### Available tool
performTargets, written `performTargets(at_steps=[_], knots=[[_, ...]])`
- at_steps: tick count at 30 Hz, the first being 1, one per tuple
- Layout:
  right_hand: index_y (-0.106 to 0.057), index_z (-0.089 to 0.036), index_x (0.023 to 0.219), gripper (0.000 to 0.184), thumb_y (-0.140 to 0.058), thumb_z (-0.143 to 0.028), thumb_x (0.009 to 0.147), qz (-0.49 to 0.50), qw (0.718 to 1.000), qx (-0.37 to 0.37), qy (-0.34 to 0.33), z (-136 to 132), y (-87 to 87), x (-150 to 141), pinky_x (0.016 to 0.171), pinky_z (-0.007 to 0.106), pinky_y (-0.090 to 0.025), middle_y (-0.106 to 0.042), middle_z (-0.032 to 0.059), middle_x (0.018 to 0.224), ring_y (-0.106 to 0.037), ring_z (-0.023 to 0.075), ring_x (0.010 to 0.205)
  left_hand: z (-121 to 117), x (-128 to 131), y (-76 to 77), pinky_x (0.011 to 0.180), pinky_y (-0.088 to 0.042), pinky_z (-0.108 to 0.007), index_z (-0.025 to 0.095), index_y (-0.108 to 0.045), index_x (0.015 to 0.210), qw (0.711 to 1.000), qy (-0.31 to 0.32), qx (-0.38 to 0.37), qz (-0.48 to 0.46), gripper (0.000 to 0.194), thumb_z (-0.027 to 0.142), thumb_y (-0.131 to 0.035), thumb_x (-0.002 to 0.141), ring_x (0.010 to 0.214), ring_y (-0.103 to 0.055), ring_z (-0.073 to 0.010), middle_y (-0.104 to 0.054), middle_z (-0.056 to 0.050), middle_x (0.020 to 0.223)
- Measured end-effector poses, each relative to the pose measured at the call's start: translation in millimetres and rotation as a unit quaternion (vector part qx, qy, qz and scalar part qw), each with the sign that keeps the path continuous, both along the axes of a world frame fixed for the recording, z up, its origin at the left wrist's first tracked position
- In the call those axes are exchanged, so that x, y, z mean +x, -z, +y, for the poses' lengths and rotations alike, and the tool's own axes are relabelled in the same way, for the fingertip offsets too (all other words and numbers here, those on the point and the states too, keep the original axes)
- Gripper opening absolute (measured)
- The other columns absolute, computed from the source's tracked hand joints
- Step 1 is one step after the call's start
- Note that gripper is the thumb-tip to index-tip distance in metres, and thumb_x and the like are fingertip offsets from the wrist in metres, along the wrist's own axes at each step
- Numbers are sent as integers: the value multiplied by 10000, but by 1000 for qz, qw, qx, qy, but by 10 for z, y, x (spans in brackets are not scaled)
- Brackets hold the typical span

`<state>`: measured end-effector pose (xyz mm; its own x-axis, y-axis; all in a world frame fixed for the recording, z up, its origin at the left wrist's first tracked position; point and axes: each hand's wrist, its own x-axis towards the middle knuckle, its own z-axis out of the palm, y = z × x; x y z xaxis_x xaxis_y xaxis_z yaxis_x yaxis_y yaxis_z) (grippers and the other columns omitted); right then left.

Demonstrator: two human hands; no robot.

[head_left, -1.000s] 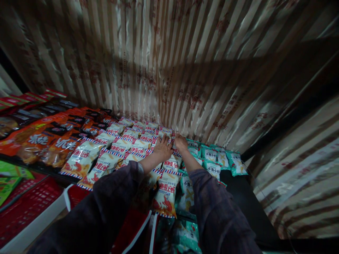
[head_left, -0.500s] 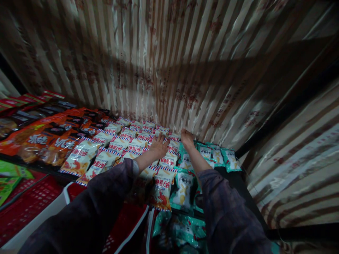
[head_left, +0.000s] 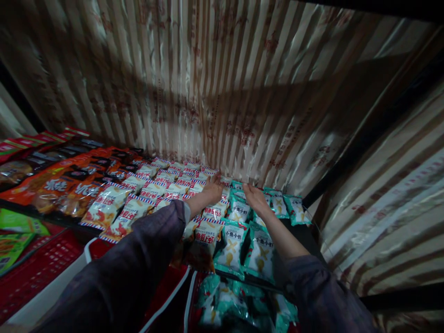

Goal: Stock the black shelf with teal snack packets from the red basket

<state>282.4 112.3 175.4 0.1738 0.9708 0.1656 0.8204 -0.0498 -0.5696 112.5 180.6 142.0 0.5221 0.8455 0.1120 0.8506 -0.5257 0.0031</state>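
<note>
My left hand (head_left: 209,190) rests over the right side of rows of cream snack bags (head_left: 129,213) with red lettering and striped ends. Its fingers stretch toward the back and hold nothing that I can see. Over the teal snack bags (head_left: 238,211) on the right lies my right hand (head_left: 255,199), fingers extended toward the striped curtain and pointing slightly left. Its palm side is hidden, and the hand seems to touch the back teal bags. Two teal bags stand out at the front, one of them a fish-snack packet (head_left: 262,252) left of my right forearm.
Orange snack bags (head_left: 58,189) fill the display's left part. Below are a red basket (head_left: 45,263) and a container of more teal packets (head_left: 231,300). A striped plastic curtain (head_left: 194,92) hangs behind. A dark post (head_left: 326,178) rises at the right.
My right hand has moved right and slightly forward over the teal bags, its bent fingers now straightened. My left hand has turned, its fingers closer together. The view has shifted slightly.
</note>
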Motion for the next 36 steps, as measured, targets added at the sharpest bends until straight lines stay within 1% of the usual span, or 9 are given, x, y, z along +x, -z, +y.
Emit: performTargets(at_steps=[4, 7, 12, 19, 23, 27, 29, 32, 36], knots=[[-674, -182, 903, 505, -272, -483, 958, 7, 998, 48, -42, -164, 104, 96, 881, 378, -471, -721, 116, 990, -660, 272, 981, 178, 66, -75, 1146, -176, -608, 150, -504, 1373, 1000, -2, 20, 3, 577, 104, -457, 800, 1453, -210, -335, -369, -155, 1521], [-669, -188, 955, 522, -255, -506, 952, 7, 993, 85, -83, -241, 184, 137, 863, 386, -489, -718, 107, 994, -665, 266, 964, 364, 87, -107, 1145, -187, -595, 114, -452, 1413, 999, -18, 25, 11, 586, 96, -424, 828, 1432, -269, -333, -397, -184, 1497], [-687, -215, 943, 553, -238, -536, 953, 12, 983, 138, -123, -278, 320, 143, 927, 400, -482, -719, 103, 1002, -651, 256, 1016, 542, 162, -20, 1140, -182, -599, 175, -477, 1401, 999, -21, 31, 22, 554, 96, -409, 856, 1420, -308, -307, -464, -151, 1460], [-705, -182, 1039, 624, -237, -584, 947, 37, 981, 157, -112, -294, 365, 133, 1039, 453, -431, -678, 136, 1192, -612, 260, 1144, 561, 317, 87, 1145, -96, -615, 114, -558, 1330, 997, -11, 63, 32, 460, 131, -368, 911, 1324, -450, -323, -538, -206, 1374], [-708, -167, 1047, 631, -241, -581, 949, 43, 981, 150, -117, -275, 356, 123, 1046, 460, -431, -679, 147, 1190, -613, 261, 1149, 564, 375, 92, 1133, -80, -652, 107, -590, 1295, 996, -12, 78, 39, 448, 110, -373, 904, 1272, -504, -333, -570, -213, 1333], [-719, -198, 998, 599, -252, -570, 953, 47, 980, 155, -115, -242, 370, 107, 1048, 474, -429, -690, 126, 1171, -615, 259, 1147, 562, 408, 103, 1125, -91, -667, 130, -670, 1195, 995, 0, 87, 52, 378, 176, -428, 908, 1290, -480, -352, -606, -209, 1286], [-720, -197, 999, 593, -256, -564, 954, 49, 980, 154, -112, -236, 383, 108, 1048, 476, -428, -690, 128, 1173, -618, 261, 1140, 559, 423, 100, 1124, -89, -668, 145, -692, 1161, 995, -13, 73, 61, 358, 222, -444, 915, 1312, -454, -358, -628, -202, 1256], [-714, -188, 1039, 597, -259, -565, 953, 53, 980, 161, -101, -239, 412, 123, 1051, 476, -424, -680, 138, 1196, -607, 268, 1160, 553, 433, 88, 1129, -69, -661, 157, -689, 1168, 996, -36, 58, 61, 368, 284, -437, 931, 1355, -400, -357, -612, -186, 1291], [-713, -198, 1057, 593, -258, -566, 955, 56, 981, 164, -92, -248, 455, 154, 1058, 464, -421, -678, 126, 1207, -600, 258, 1172, 535, 407, 86, 1126, -45, -670, 151, -665, 1202, 996, -37, 77, 39, 397, 304, -419, 932, 1375, -368, -349, -589, -186, 1323]])
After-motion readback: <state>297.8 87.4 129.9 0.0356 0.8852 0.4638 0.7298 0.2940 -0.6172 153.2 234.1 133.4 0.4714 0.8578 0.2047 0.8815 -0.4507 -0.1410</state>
